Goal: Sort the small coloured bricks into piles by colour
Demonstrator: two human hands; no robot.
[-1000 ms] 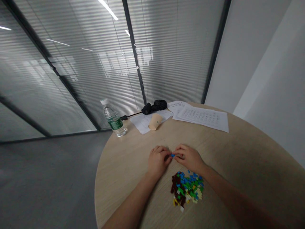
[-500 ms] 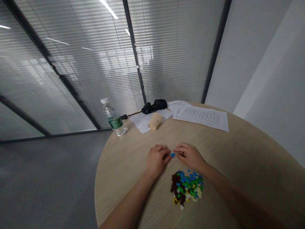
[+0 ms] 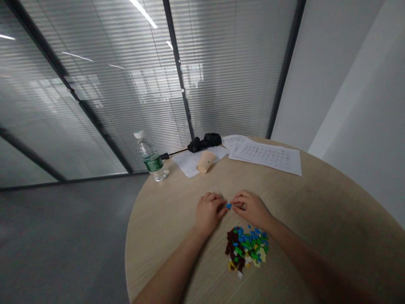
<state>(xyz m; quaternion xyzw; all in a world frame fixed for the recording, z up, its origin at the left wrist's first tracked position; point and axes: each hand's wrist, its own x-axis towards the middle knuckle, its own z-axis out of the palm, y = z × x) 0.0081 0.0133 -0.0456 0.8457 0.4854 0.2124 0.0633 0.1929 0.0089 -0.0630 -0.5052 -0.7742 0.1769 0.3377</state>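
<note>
Between my fingertips is a small piece of blue toy bricks [image 3: 228, 206], just above or on the table; I cannot tell which. My left hand [image 3: 209, 211] pinches it from the left. From the right, my right hand [image 3: 249, 207] closes thumb and forefinger on its other side. How many bricks make up the blue piece is too small to tell. Nearer to me, between my forearms, lies a loose pile of toy bricks [image 3: 248, 247] in brown, blue, green, cream, yellow and white.
A round wooden table [image 3: 158, 236] carries everything. Toward its far edge are a water bottle [image 3: 153, 162] standing upright, a paper cup [image 3: 206, 161] lying on its side, a folded black umbrella [image 3: 209, 141] and printed sheets [image 3: 268, 157]. Behind stands a glass partition with blinds [image 3: 234, 84].
My right fingers have closed in on the blue piece, which now shows less between the hands. My left hand keeps its place. The view has shifted very slightly.
</note>
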